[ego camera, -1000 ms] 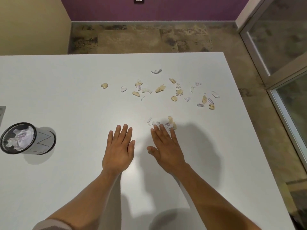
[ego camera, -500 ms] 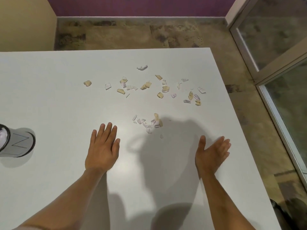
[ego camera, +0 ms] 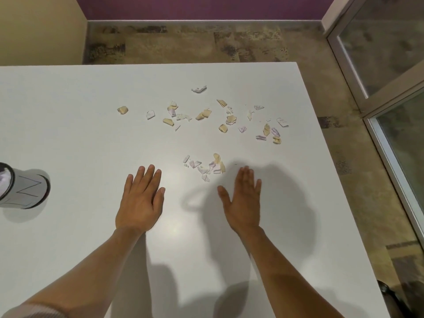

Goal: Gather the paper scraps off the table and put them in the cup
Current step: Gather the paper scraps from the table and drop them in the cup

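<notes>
Several small tan and white paper scraps (ego camera: 226, 119) lie scattered across the far middle of the white table (ego camera: 68, 125). A closer little heap of scraps (ego camera: 206, 167) sits between my hands, just ahead of them. My left hand (ego camera: 141, 200) rests flat on the table, fingers together, holding nothing. My right hand (ego camera: 243, 200) is flat and open, its fingertips just right of the heap. The cup (ego camera: 21, 188), grey with a dark rim, stands at the left edge, partly cut off, with paper inside.
The table's right edge (ego camera: 330, 171) drops to a mottled floor. A glass door frame (ego camera: 390, 97) runs along the right. A dark object (ego camera: 390, 297) shows at the lower right corner.
My right hand swung out to the right, then came back in beside the near heap. The view shifted, so the cup slid towards the left edge. My left hand stayed flat.
</notes>
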The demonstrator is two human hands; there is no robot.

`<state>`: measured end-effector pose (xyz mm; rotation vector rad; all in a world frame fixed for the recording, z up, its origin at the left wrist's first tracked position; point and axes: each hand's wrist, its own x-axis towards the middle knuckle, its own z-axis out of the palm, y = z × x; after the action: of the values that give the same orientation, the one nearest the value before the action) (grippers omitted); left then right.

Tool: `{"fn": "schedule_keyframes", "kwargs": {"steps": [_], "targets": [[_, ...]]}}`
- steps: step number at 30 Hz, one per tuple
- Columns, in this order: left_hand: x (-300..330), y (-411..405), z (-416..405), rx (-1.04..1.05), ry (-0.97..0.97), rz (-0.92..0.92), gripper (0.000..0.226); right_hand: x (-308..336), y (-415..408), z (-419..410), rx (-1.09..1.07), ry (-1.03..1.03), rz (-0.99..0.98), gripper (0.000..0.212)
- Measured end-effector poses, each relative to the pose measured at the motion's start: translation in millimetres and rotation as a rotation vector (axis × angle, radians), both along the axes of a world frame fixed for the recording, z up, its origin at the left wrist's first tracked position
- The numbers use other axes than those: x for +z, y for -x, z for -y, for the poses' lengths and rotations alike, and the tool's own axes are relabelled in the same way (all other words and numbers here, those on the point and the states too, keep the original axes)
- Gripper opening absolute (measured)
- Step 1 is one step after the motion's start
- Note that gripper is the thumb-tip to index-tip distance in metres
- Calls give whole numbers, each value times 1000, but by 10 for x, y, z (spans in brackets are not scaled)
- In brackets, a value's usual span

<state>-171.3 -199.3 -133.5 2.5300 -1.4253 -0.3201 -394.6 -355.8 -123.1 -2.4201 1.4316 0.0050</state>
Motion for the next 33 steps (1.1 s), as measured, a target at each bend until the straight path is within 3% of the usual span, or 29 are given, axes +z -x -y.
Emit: {"fn": "schedule_keyframes", "kwargs": {"steps": [5, 8, 12, 19, 23, 25, 28, 33], "targets": [[5, -1, 3, 0, -2, 1, 56, -9, -214, -99, 211, -36, 65, 88], [6, -7, 2, 4, -8, -4, 56, -19, -241, 21, 123, -55, 226, 87], [11, -3, 4, 1, -14, -3, 56, -32, -381, 275, 57, -20, 205, 85], [28, -14, 8, 9, -24, -14, 57, -72, -661, 225, 405, 21, 157, 74], [22, -12, -1, 10, -14, -19, 57, -43, -587, 178, 534, -2, 223, 62], [14, -22, -5, 8, -10, -20, 58, 5, -503, 249, 480, -37, 337, 53], [4, -25, -3, 8, -9, -10, 58, 92, -375, 582, 173, 45, 475, 49], [19, -19, 2, 9, -4, -15, 59, 176, -145, 1275, -244, 247, 491, 51]]}}
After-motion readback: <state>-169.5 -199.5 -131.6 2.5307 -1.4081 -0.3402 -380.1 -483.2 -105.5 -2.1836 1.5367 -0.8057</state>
